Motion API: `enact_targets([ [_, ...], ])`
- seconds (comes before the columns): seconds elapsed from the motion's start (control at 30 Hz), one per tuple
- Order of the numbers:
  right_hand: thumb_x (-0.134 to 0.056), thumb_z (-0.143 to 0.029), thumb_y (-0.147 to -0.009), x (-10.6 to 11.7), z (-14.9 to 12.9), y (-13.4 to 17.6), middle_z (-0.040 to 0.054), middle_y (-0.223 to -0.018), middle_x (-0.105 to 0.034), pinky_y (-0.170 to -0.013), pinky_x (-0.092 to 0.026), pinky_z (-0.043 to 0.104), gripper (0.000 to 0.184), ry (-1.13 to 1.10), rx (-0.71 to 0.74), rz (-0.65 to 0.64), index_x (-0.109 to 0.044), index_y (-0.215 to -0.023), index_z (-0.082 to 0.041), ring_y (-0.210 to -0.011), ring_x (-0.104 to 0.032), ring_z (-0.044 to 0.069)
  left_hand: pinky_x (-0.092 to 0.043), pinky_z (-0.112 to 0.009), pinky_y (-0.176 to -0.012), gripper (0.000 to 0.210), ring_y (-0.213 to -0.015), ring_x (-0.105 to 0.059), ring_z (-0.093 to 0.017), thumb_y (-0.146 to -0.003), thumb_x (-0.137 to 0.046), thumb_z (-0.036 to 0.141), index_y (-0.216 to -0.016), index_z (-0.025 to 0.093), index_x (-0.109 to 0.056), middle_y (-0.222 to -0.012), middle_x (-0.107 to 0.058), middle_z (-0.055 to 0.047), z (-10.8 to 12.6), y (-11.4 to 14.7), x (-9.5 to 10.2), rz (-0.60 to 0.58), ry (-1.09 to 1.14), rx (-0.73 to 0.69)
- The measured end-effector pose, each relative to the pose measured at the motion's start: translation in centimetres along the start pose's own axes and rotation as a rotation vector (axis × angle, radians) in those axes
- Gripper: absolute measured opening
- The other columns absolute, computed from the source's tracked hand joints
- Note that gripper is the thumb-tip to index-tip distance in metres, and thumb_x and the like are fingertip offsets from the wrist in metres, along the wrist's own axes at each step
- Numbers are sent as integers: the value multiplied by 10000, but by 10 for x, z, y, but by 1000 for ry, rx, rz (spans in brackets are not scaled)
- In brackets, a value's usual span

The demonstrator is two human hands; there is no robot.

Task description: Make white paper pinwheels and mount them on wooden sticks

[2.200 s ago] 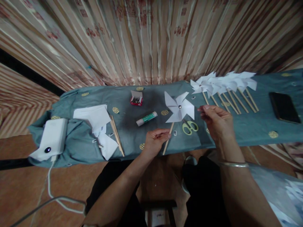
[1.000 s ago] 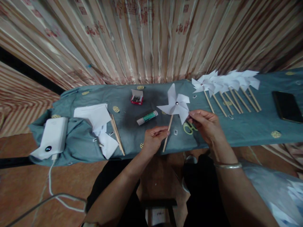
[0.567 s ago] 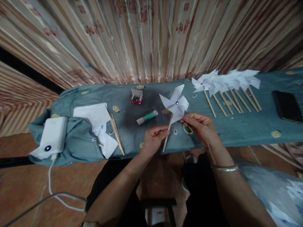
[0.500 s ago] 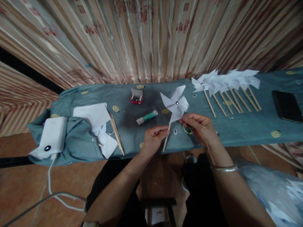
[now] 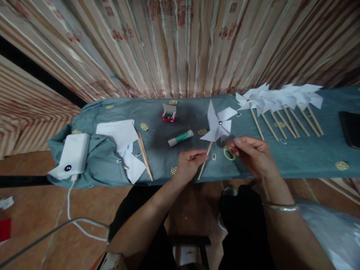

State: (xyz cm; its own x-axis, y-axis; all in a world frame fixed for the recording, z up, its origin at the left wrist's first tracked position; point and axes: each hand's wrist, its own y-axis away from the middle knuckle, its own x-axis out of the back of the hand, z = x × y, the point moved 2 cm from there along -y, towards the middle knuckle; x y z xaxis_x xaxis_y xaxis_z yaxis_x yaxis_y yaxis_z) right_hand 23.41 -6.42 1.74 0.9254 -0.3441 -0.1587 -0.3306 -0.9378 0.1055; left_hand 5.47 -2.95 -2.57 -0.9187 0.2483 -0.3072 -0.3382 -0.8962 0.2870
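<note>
A white paper pinwheel with a shiny pin at its centre stands on a thin wooden stick. My left hand pinches this stick below the blades, holding the pinwheel up over the cloth. My right hand is just right of the lower blades, apart from them, its fingers curled together with nothing showing in them. Under its fingertips a yellow-green ring, like a roll of tape, lies on the table. Left of the pinwheel are a green and white glue stick and an open red box of pins.
Several finished pinwheels lie in a row at the right, near a dark phone. At the left are white paper sheets, loose sticks and a white power bank with a cable. A curtain hangs behind the cloth-covered table.
The pinwheel's blades have turned on the pin. My right hand has drawn back from the blade to the right, and the ring shows more. My left hand keeps its hold on the stick.
</note>
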Motion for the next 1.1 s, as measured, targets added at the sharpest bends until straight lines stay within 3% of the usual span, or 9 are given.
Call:
enact_targets([
  [0.1,-891,-472,-549,10,-3,-4,-16,-565,-623,-466,-367,215,323,-87,27,125,-707,-586,-209,-485,-426,61,-527,-251,-669,196,-650,-652,-136,-569,-821,238,-756,186,-792,-718,-754,-25,-1,0,0,-3,20,9],
  [0.27,-896,-444,-532,15,2,-11,10,-728,-702,-517,-428,209,320,-42,47,269,-722,-655,-205,-570,-518,73,-533,-262,-700,179,-672,-663,-144,-572,-823,230,-744,191,-791,-746,-764,-28,-1,3,-1,-24,18,8],
  [0.37,-892,-442,-531,15,8,-16,5,-758,-705,-557,-473,228,328,-32,44,271,-739,-713,-216,-618,-567,97,-540,-291,-730,185,-688,-674,-160,-582,-827,227,-758,184,-790,-751,-765,-38,-4,5,-3,-33,-6,12],
  [0.53,-912,-406,-525,11,9,-20,-33,-611,-618,-537,-458,213,320,-90,42,223,-695,-648,-206,-590,-546,84,-544,-305,-751,166,-692,-678,-163,-605,-809,187,-770,180,-789,-747,-764,-40,-10,4,-5,-42,-12,11],
  [0.8,-943,-306,-468,4,6,-15,-3,-577,-627,-484,-447,169,328,-177,0,226,-703,-628,-149,-547,-549,67,-535,-291,-752,122,-666,-659,-136,-633,-793,149,-751,180,-785,-728,-753,-30,-11,2,-6,-37,-6,21],
  [1.1,-920,-287,-519,-2,8,-11,5,-559,-614,-469,-460,187,266,-149,-18,179,-718,-636,-161,-516,-538,80,-550,-284,-747,129,-676,-672,-139,-649,-785,149,-770,191,-788,-730,-757,-29,-12,1,-6,-50,1,-4],
])
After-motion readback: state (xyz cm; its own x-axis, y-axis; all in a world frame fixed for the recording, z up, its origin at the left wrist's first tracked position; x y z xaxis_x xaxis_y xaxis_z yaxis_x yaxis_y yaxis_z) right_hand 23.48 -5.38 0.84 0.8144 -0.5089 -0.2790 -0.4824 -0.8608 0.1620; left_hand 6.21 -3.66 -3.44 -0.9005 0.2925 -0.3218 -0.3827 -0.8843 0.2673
